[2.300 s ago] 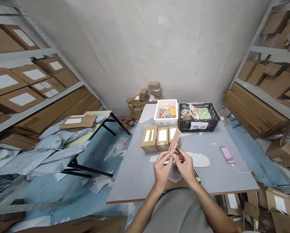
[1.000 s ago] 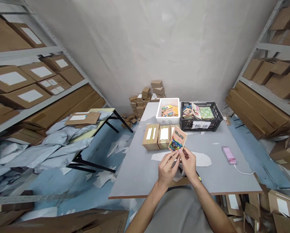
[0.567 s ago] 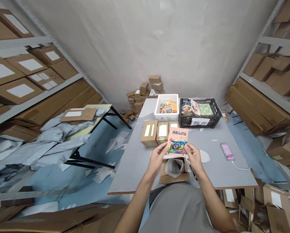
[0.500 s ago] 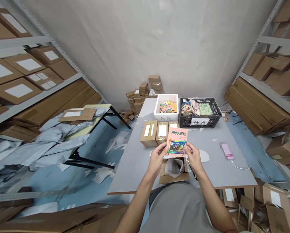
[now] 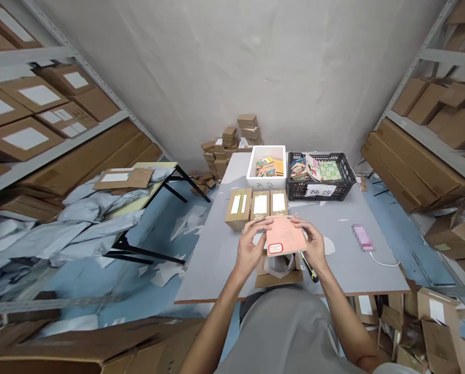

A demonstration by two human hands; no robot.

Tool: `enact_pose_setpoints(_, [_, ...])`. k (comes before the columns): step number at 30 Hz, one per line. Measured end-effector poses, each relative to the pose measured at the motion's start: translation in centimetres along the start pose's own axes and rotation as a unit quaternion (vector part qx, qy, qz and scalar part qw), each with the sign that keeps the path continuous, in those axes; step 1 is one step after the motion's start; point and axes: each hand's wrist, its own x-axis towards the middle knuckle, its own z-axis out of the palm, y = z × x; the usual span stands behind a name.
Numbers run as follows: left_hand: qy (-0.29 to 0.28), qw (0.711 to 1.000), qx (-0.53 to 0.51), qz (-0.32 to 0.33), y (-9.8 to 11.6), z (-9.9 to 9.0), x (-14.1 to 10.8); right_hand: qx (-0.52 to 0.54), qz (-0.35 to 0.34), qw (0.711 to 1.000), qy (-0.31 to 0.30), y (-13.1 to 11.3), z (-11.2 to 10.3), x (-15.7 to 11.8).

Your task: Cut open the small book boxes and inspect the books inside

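A pink book [image 5: 287,235] is held between my two hands, its plain side with a red-framed label facing up. My left hand [image 5: 251,241] grips its left edge, thumb below and fingers over the top. My right hand [image 5: 312,241] is closed on its right edge. Right beneath the book is an opened cardboard box [image 5: 279,280] with white lining paper [image 5: 281,265] inside, partly hidden by the book. A yellow-and-black utility knife [image 5: 310,270] lies beside the box, near my right wrist.
Behind the book stand several taped cartons [image 5: 239,209]. Farther back are a white bin [image 5: 266,182] and a black crate [image 5: 321,192], both with books. A pink phone [image 5: 362,238] with a cable lies on the grey table [image 5: 212,259]. Shelves with boxes flank both sides.
The book has been turned over: its illustrated cover faced me before, and now the plain side with the label shows. Both hands have kept hold of it, fingers shifted.
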Motion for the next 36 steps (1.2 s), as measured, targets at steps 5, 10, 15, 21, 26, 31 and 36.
enact_pose_setpoints(5, [0.009, 0.999, -0.026, -0.033, 0.0, 0.1, -0.2, -0.063, -0.012, 0.998, 0.021, -0.5, -0.2, -0.2])
enact_pose_setpoints(10, [0.013, 0.992, -0.086, -0.086, -0.2, 0.0, -0.5, -0.073, 0.032, 0.996, 0.048, 0.1, -0.5, -0.3])
enact_pose_setpoints(15, [-0.045, 0.993, -0.076, -0.078, 0.1, -0.8, -0.6, -0.083, 0.038, 0.995, 0.033, 0.0, -1.1, -0.5])
enact_pose_setpoints(21, [-0.042, 0.990, -0.069, -0.116, 1.0, -0.8, -0.4, -0.077, 0.059, 0.995, 0.023, -0.3, -1.1, -0.3])
enact_pose_setpoints(26, [-0.016, 0.979, -0.099, -0.178, 1.1, -0.5, -0.3, -0.047, 0.084, 0.995, 0.012, -0.3, -0.4, -0.2])
enact_pose_setpoints(31, [-0.014, 0.989, -0.083, -0.122, 1.2, -0.9, -0.3, -0.069, 0.072, 0.995, -0.007, -0.1, -0.3, -0.2])
enact_pose_setpoints(36, [-0.015, 0.999, -0.032, -0.035, 1.6, -0.5, -0.4, -0.042, 0.082, 0.996, 0.003, 1.5, 0.0, 0.0])
